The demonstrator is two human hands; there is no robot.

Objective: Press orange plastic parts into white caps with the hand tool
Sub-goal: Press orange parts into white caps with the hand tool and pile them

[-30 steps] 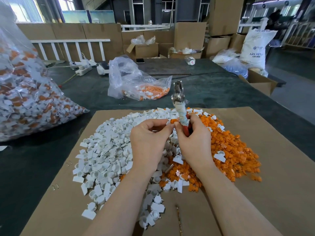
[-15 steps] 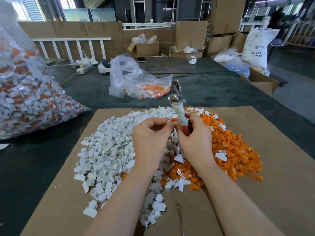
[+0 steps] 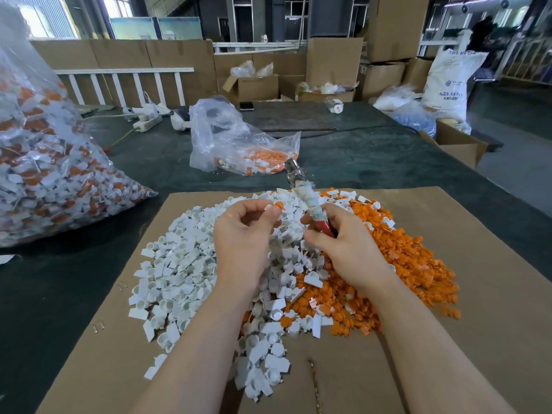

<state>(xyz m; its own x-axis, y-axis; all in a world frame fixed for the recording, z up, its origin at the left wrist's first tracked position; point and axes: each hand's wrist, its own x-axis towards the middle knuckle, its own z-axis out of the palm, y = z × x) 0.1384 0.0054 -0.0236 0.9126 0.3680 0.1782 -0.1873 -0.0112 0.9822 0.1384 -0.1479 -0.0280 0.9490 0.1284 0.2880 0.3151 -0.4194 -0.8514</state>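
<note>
Left hand [image 3: 242, 234] fingers pinching small white cap [image 3: 273, 210] with orange insert, right hand [image 3: 343, 246] fingers gripping tape-wrapped hand tool [image 3: 307, 201].

Your two forearms reach in bare from the near edge of the cardboard sheet [image 3: 493, 294], no sleeves, gloves, watch or rings showing on them, and your left hand [image 3: 242, 246] and right hand [image 3: 343, 249] are likewise uncovered, with short, plain, unpainted fingernails.

Warehouse hall, cardboard boxes [image 3: 334, 61] stacked behind, daylit windows [image 3: 119, 7]
</note>
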